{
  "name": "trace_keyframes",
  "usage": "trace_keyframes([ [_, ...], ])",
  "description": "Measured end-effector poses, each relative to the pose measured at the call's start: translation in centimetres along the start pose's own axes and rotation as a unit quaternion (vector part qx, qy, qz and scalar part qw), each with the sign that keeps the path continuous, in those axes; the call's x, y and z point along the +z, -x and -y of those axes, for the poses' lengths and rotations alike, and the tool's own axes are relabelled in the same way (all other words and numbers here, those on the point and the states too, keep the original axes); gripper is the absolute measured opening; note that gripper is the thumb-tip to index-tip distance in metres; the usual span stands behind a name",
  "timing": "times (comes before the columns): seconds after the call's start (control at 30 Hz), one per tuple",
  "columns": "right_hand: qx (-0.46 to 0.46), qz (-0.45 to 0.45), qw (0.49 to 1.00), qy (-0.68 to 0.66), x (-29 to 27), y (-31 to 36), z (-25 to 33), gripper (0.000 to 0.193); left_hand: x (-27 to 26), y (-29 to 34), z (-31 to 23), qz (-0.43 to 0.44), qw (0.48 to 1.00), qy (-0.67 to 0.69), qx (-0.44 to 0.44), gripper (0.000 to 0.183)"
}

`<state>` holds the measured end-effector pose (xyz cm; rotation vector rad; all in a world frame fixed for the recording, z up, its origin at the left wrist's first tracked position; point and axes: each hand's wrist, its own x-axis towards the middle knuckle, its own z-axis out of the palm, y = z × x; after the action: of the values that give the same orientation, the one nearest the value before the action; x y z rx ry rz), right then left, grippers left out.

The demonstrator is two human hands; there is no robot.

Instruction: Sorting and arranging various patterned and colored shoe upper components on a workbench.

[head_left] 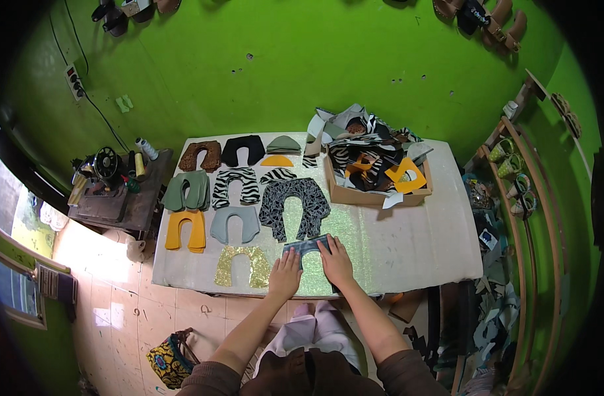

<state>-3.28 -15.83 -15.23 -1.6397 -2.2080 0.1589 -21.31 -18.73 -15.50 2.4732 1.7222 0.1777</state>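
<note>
A dark blue-grey arch-shaped cut piece lies near the table's front edge. My left hand rests on its left part with the fingers stretched out. Over its right part lies my right hand, fingers extended and pressing it flat; part of the piece is hidden under the hands. Just beyond is a black-and-grey patterned U-shaped piece. To the left of my left hand sits a glittery gold U-shaped piece, with a light grey one behind it.
More stacked cutouts stand left: yellow, green, zebra-striped, brown and black. A cardboard box heaped with scraps stands at the back right. A sewing machine is left of the table, a wooden shoe rack right.
</note>
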Motion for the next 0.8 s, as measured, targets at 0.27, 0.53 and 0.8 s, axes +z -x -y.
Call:
trace_keyframes([
  [0.27,0.030,0.013,0.999,0.010,-0.8,2.7,1.2,0.045,-0.1,0.7,0.1,-0.006,1.000,-0.003,-0.012,0.049],
  [0.53,0.028,0.029,0.999,0.009,-0.3,4.0,1.1,0.045,-0.4,0.3,0.2,-0.016,1.000,0.002,-0.015,0.049],
  [0.8,-0.009,-0.054,0.995,-0.082,-3.9,2.2,-0.1,0.037,-3.5,-1.7,-3.6,-0.081,0.994,0.077,-0.017,0.046],
])
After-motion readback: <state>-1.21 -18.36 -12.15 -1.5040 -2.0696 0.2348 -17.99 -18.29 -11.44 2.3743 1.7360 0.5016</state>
